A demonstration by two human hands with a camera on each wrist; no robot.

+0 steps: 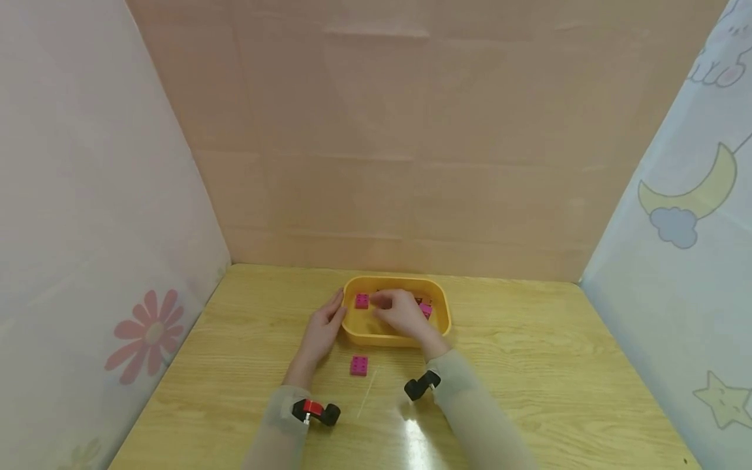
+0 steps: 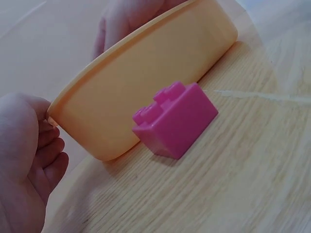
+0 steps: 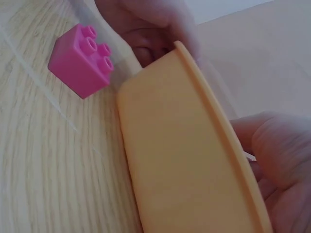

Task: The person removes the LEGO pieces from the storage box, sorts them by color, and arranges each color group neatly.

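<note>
A yellow plastic tub (image 1: pixel 393 340) with rounded corners stands on the table. My left hand (image 1: pixel 322 329) holds its left end; in the left wrist view the thumb lies over the rim and the fingers curl below it. Inside the tub, my right hand (image 1: pixel 402 312) reaches in with thumb and fingers apart. Just left of its fingertips lies a pink toy brick (image 1: pixel 361 301). Another pink brick (image 1: pixel 425 310) shows at the right, partly behind that hand. The tub wall hides the right fingertips in the right wrist view.
One pink studded brick (image 1: pixel 359 365) lies on the wooden table (image 1: pixel 529 365) in front of the tub, between the forearms. A pale straight line (image 1: pixel 369 391) runs beside it. Behind stands a tan backdrop (image 1: pixel 411 163), with printed cloths on both sides.
</note>
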